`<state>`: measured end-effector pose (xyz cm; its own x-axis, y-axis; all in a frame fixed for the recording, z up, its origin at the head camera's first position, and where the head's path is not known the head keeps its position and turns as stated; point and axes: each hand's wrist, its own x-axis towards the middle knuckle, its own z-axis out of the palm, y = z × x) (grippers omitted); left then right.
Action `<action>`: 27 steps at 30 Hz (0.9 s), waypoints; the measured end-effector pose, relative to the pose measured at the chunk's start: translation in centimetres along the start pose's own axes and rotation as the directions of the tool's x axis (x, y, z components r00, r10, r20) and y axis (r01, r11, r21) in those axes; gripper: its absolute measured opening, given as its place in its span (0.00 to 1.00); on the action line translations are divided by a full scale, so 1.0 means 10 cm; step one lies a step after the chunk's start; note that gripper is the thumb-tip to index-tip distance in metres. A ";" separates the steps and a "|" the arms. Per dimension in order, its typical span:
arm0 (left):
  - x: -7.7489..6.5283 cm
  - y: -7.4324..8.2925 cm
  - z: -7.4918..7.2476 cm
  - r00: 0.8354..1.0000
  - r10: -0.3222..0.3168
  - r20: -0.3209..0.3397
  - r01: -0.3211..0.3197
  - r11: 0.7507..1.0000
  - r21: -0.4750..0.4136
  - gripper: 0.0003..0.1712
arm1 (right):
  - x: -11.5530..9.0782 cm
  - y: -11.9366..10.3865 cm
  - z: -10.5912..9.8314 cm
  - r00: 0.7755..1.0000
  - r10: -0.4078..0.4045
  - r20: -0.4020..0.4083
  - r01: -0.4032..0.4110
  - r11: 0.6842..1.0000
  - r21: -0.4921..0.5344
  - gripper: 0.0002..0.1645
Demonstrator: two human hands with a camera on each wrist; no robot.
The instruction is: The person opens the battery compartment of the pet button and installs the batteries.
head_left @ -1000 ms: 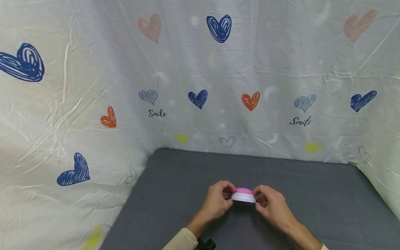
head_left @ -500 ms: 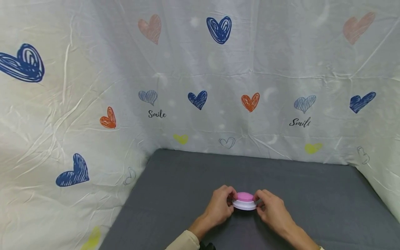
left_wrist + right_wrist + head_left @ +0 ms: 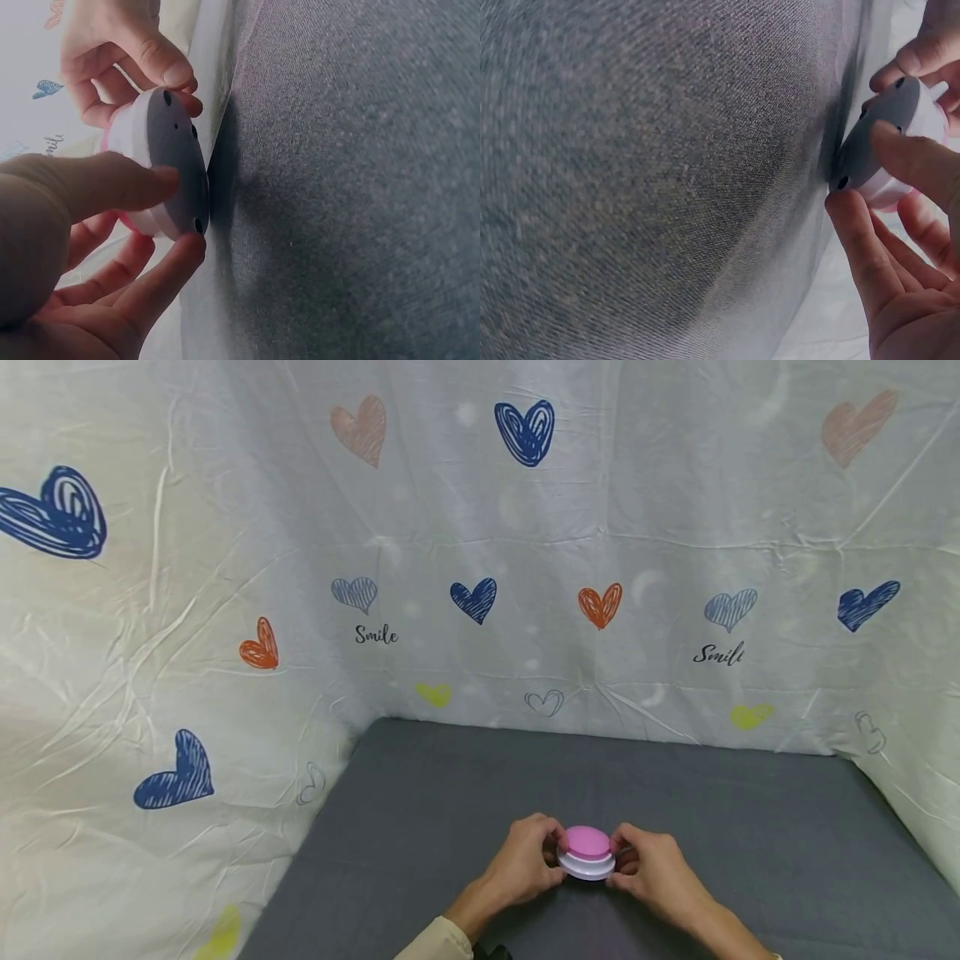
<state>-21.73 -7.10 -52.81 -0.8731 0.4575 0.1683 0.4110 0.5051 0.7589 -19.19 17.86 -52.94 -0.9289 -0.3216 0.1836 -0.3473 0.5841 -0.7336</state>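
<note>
A round push button with a pink domed top and white base is held between both hands, low over the grey cloth. My left hand pinches its left side, and my right hand pinches the right side. Its grey underside, with small dark round spots, shows in the left wrist view, where the left thumb presses on it. In the right wrist view, the right thumb lies against that same underside. The base is tilted, its far edge close to the cloth; whether it touches, I cannot tell.
Grey cloth covers the table. White curtains printed with hearts and the word Smile rise behind it and at both sides. A small dark object shows at the bottom edge, beside the left sleeve.
Both hands have lowered the push button and brought it slightly nearer. It has tilted so that more of its pink top faces the head camera. Both hands keep their hold.
</note>
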 end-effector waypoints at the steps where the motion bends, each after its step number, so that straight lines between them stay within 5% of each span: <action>1: 0.00 0.01 -0.01 1.000 -0.011 0.010 0.011 1.000 -0.002 0.19 | 0.00 0.01 -0.01 1.000 0.015 0.015 -0.015 1.000 0.013 0.24; 7: -0.02 0.00 -0.01 0.999 -0.019 0.029 0.019 1.000 0.003 0.18 | -0.01 0.03 -0.03 0.997 0.050 0.057 -0.053 0.996 0.067 0.24; 11: -0.02 -0.02 0.00 1.000 0.017 0.011 -0.018 0.996 0.087 0.18 | -0.02 0.03 -0.02 0.997 0.059 0.056 -0.064 0.995 0.076 0.23; 22: -0.07 -0.06 0.07 0.987 0.157 -0.016 -0.147 0.953 0.265 0.22 | -0.01 0.00 0.03 0.998 0.059 0.019 -0.058 0.997 -0.054 0.28; 27: -0.07 -0.01 0.10 0.995 0.099 0.008 -0.096 0.943 0.318 0.22 | -0.01 0.02 0.07 0.999 0.044 0.002 -0.044 0.996 -0.078 0.25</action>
<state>-20.88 -6.77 -53.62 -0.8261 0.5110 0.2376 0.5551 0.6653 0.4993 -19.13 17.54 -53.55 -0.9432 -0.2967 0.1496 -0.3148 0.6539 -0.6880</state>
